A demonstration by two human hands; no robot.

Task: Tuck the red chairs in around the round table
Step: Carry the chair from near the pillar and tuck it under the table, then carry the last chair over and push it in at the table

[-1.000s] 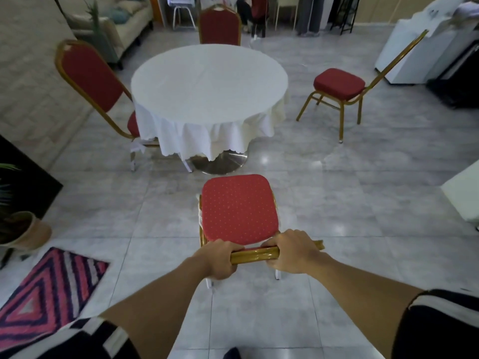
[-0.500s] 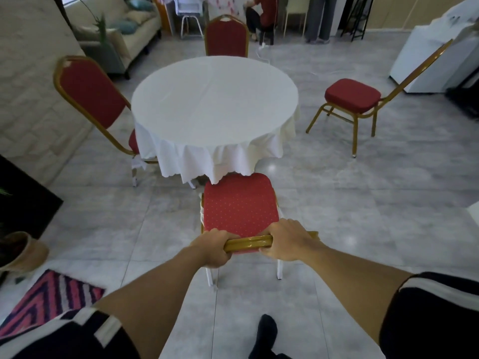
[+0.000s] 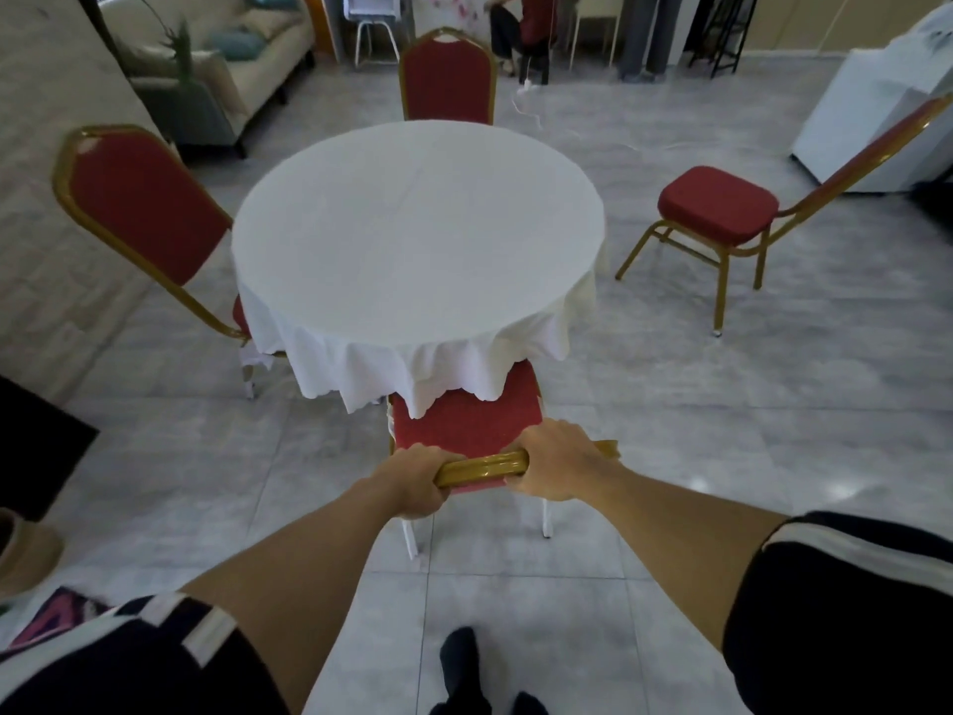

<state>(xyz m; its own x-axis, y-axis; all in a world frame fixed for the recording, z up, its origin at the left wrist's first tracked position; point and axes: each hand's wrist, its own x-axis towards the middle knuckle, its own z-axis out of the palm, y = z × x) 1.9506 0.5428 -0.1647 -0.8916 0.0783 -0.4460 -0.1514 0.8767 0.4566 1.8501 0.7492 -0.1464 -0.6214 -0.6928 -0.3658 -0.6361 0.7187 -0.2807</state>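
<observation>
The round table point(image 3: 417, 234) under a white cloth fills the middle of the head view. Just in front of me stands a red chair point(image 3: 464, 420) with a gold frame; its seat front sits under the hanging cloth. My left hand point(image 3: 412, 479) and my right hand point(image 3: 557, 464) both grip the gold top rail of its back. A second red chair point(image 3: 139, 209) is tight against the table's left side, a third point(image 3: 447, 80) at the far side. A fourth red chair point(image 3: 722, 209) stands apart on the right, facing the table.
A sofa point(image 3: 227, 59) and a plant stand at the back left, a white cabinet point(image 3: 876, 105) at the far right. A person sits beyond the table at the back. A patterned rug point(image 3: 46, 616) and a pot point(image 3: 23, 554) lie at my lower left. Tiled floor all round.
I have pushed the near chair forward with both hands; its seat went from well short of the table to partly under the cloth. I have stepped closer.
</observation>
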